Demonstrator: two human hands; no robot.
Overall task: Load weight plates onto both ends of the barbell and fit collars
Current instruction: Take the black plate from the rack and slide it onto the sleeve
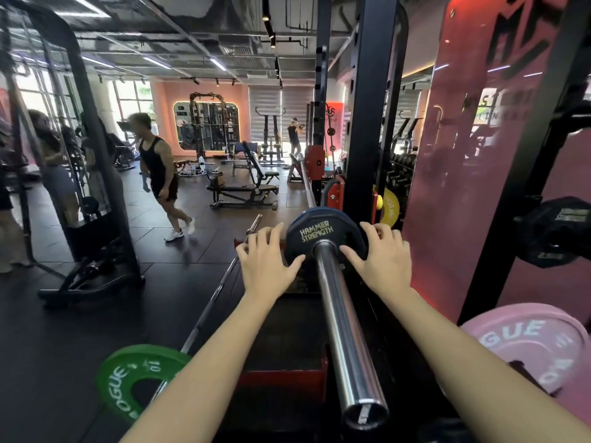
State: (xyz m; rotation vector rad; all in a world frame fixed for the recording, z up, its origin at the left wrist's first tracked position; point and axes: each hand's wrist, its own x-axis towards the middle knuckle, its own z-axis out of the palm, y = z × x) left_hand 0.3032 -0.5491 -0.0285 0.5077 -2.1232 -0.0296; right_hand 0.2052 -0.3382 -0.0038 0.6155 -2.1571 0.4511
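Barbell (343,321) sleeve runs from the bottom of the head view up and away towards the rack upright (367,123), bare steel for most of its visible length, its end cap near the lower edge. One dark plate (315,233), lettered "HAMMER STRENGTH", sits on the sleeve far up from the end, close to the rack. No collar shows on this end.

Both hands lie flat against the plate's face. The left hand (267,260) spreads over its left edge, thumb reaching towards the hub; the right hand (383,255) covers the right side, thumb beside the sleeve. Neither hand is clenched: the fingers are splayed and pressing, not wrapped round anything.

A plate like this is probably rigid and dense for its size, with a hard, fairly slick face, so flat palms on opposite sides of the hub look like the sound way to slide it squarely; uneven pushing could make it bind on the steel.

Spare plates are near: a green plate (134,378) on a second bar (211,298) lying on the floor at lower left, and a pink plate (527,340) at lower right. These are best gripped by the rim with both hands.
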